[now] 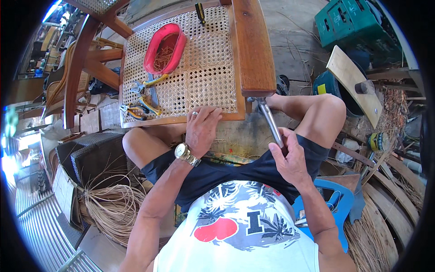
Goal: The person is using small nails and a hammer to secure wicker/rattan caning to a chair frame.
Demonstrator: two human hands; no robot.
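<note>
A wooden chair with a woven cane seat (pixel 206 88) stands before me. My left hand (pixel 202 129), with a ring and a wristwatch, rests on the seat's front rail, its fingers lying over the edge of the cane. My right hand (pixel 290 156) is closed round the silver handle of a hammer (pixel 271 123). The hammer's head is partly hidden near the end of the wooden armrest (pixel 257 59). On the seat lie yellow-handled pliers (pixel 133 111), other hand tools with yellow grips (pixel 152 84), and a red oval tub (pixel 181 43) holding thin cane scraps.
A black-and-yellow screwdriver (pixel 200 13) lies at the far seat edge. Left of me is a bundle of cane strands (pixel 115 206). A blue plastic stool (pixel 346 206) is beside my right arm. Farther right are a wooden board (pixel 351 84) over a bucket and a green crate (pixel 349 25).
</note>
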